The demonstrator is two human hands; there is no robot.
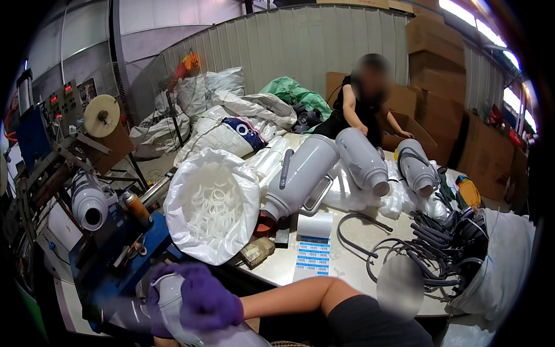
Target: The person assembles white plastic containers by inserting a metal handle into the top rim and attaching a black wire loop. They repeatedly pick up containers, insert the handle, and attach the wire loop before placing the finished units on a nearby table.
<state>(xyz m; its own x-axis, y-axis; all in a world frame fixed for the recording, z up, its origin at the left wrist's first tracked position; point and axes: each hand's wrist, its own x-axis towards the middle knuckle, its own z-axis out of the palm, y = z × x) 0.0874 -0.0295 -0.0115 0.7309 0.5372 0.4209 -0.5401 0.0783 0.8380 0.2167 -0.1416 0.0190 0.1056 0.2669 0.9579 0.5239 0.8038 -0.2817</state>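
Note:
At the lower left, a pale grey thermos jug [171, 296] lies tilted in front of me, its wider end running off the lower edge. My right hand [209, 299], in a purple glove, is closed over its upper part. The purple glove of my left hand [155, 306] curls round the jug's left side, and most of that hand is hidden behind it. Slight motion blur softens both gloves. Just beyond my hands stands an open white sack [245, 191] of white plastic rings [211, 202]. A blue-printed sticker sheet [313, 254] lies on the table to the right.
More grey jugs [309, 168] lie on the table [347, 254]. Grey curved handles [433, 243] pile up at right. Left, a blue-based machine [110, 260] holds another jug [89, 202] beside a spray can [134, 203]. A co-worker [361, 104] reaches toward a jug across the table.

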